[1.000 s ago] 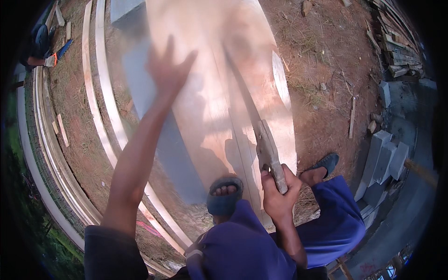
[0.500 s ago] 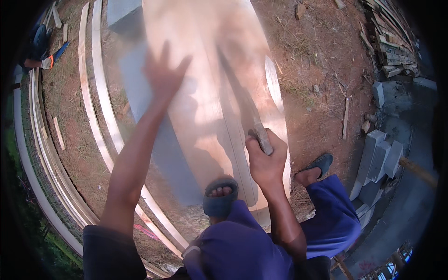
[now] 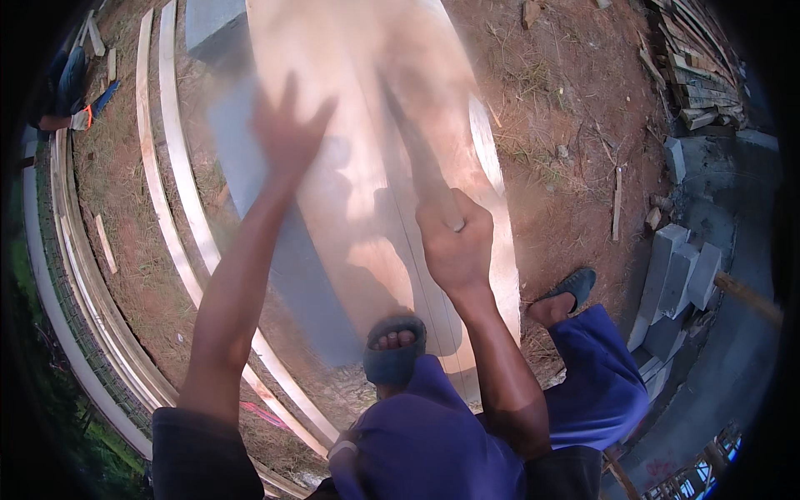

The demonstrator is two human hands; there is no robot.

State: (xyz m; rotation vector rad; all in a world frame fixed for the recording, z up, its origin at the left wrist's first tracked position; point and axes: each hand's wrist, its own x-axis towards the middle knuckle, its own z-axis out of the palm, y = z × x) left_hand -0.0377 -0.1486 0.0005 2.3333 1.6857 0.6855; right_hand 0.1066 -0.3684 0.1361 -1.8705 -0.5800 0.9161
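Observation:
A long pale wooden board (image 3: 358, 225) with a dark line drawn lengthwise lies before me, raised on grey blocks. My left hand (image 3: 290, 133) is over its left side, fingers spread, holding nothing; haze blurs whether the palm presses on the wood. My right hand (image 3: 457, 242) is a fist around the handle of a long narrow tool (image 3: 457, 218). The handle's end shows by my thumb. Beyond the fist, the tool's far part merges with a dark shadow on the board, so its kind is unclear. My left sandalled foot (image 3: 394, 346) stands on the board's near end.
Long timber strips (image 3: 179, 158) lie at left on reddish ground. At far left, another person's gloved hand (image 3: 81, 119) holds a blue-bladed saw (image 3: 103, 97). A wood pile (image 3: 704, 75) sits at upper right; grey blocks (image 3: 667, 279) stand at right. My right foot (image 3: 575, 287) is on the ground.
My right hand has moved up and slightly left along the board with the tool. My left hand stays nearly in place. The other person's hand has shifted slightly.

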